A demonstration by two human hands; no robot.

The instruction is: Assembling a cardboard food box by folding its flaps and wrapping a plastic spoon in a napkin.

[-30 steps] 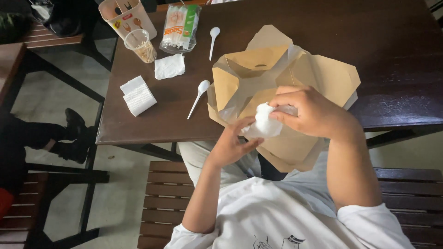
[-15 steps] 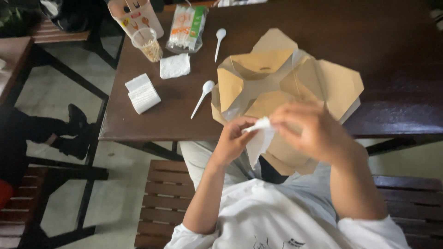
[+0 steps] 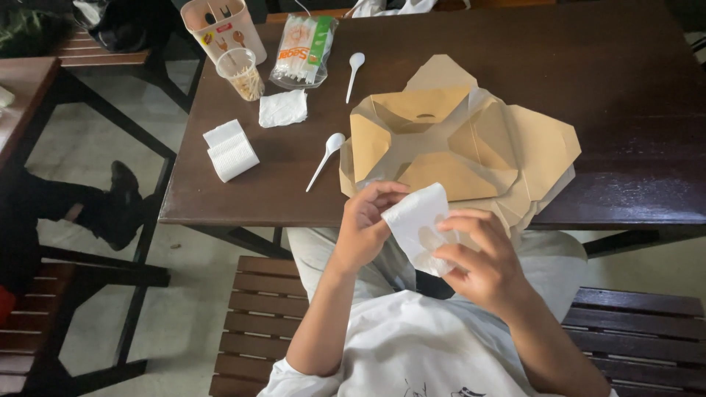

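Both of my hands hold one white paper napkin (image 3: 416, 222) spread open in front of my chest, just below the table's near edge. My left hand (image 3: 366, 226) pinches its upper left corner and my right hand (image 3: 482, 257) grips its lower right side. Right behind the napkin, on the dark wooden table (image 3: 625, 110), lies an unfolded brown cardboard food box (image 3: 456, 143) with its flaps spread wide. A white plastic spoon (image 3: 326, 159) lies to the left of the box.
A stack of white napkins (image 3: 230, 150), a crumpled napkin (image 3: 283, 108), a second white spoon (image 3: 354, 72), a clear packet (image 3: 303, 50), a plastic cup (image 3: 240, 73) and a cutlery holder (image 3: 222, 26) sit at the table's left. Another person's legs (image 3: 81, 202) are at left. I sit on a slatted bench (image 3: 265, 316).
The napkin was balled up in my right hand a second ago. Both hands have pulled it open and lowered it toward my chest.
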